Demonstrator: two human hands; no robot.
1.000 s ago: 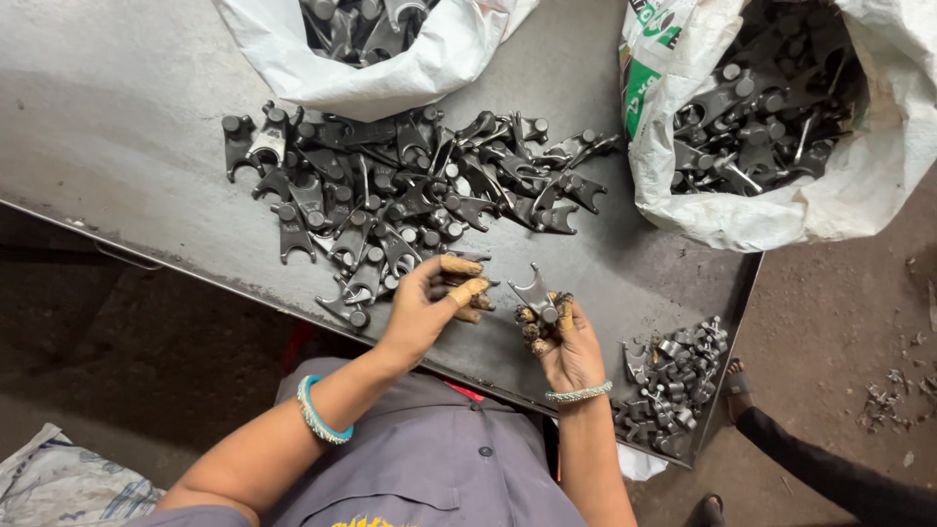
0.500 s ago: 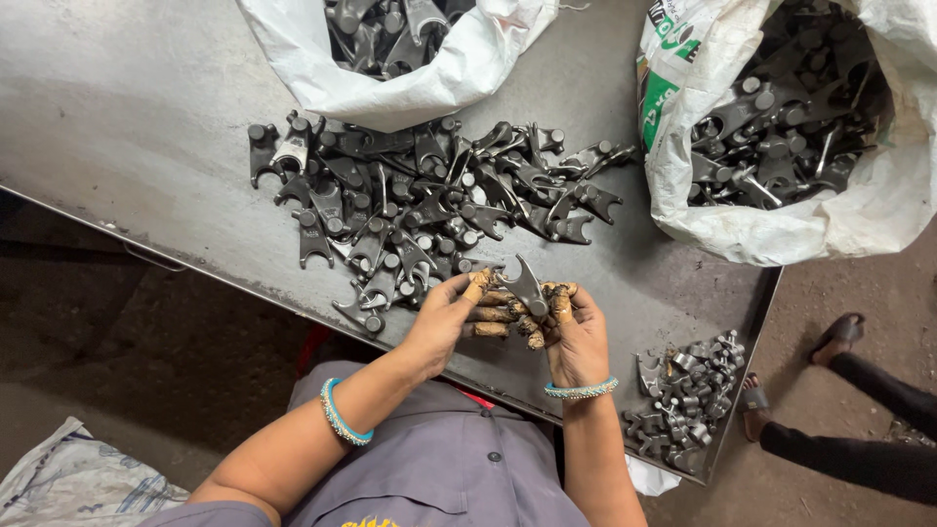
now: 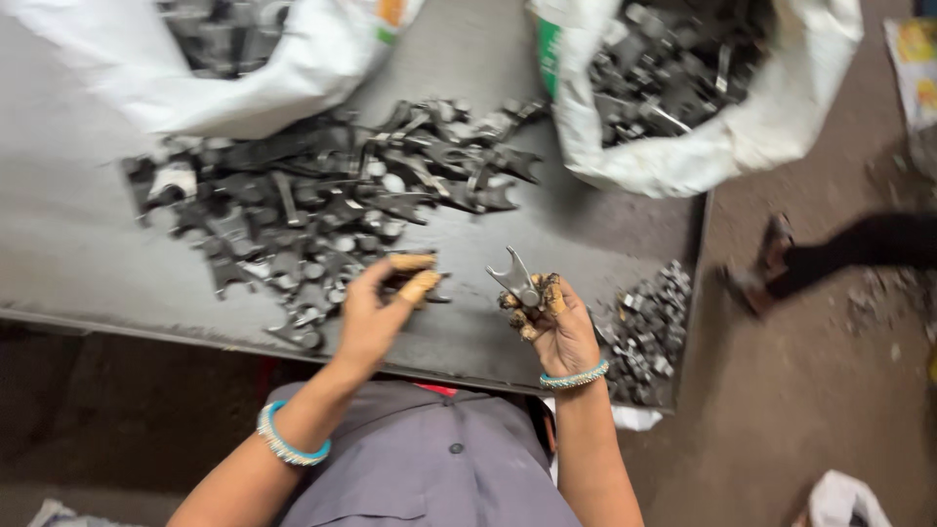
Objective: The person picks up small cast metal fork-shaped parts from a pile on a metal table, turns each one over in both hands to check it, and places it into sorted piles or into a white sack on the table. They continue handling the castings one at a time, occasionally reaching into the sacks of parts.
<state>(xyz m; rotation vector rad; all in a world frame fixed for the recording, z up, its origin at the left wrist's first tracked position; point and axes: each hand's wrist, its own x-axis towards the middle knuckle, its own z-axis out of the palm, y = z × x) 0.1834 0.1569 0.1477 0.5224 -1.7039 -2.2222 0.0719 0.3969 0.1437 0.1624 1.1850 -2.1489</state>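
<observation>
Head view shows one fork-shaped metal part (image 3: 514, 278) standing up out of the right hand (image 3: 556, 327), near the table's front edge and just right of centre. Its two prongs point up and away; the stem is buried in the curled fingers (image 3: 551, 293), which are closed on it and smeared with grime. Whether a second small piece sits in that palm is hard to make out.

Just left of it, apart from the fork, the left hand (image 3: 376, 312) reaches over the near fringe of the pile (image 3: 332, 210). Thumb and forefinger are drawn narrow around a dark piece (image 3: 415, 285) lying there; blur hides whether they have lifted it or only touch it. Each wrist carries one blue beaded bangle, two in all.

That pile is a loose spread of dark forged parts, too many and too smeared to count, lying across the middle of the grey table (image 3: 68, 244). One smaller heap (image 3: 644, 327) of pale nuts or short bits sits at the table's right front corner, near the right hand.

Two white sacks lie open at the far side: the left sack (image 3: 195, 73) is cut off by the top edge, and the right sack (image 3: 703, 146) is full of more dark parts, also cropped at the top.

On the floor to the right, another person's foot (image 3: 766, 259) in a sandal and a dark trouser leg show; the rest is out of frame. The person's grey shirt (image 3: 439, 468) fills the bottom.
</observation>
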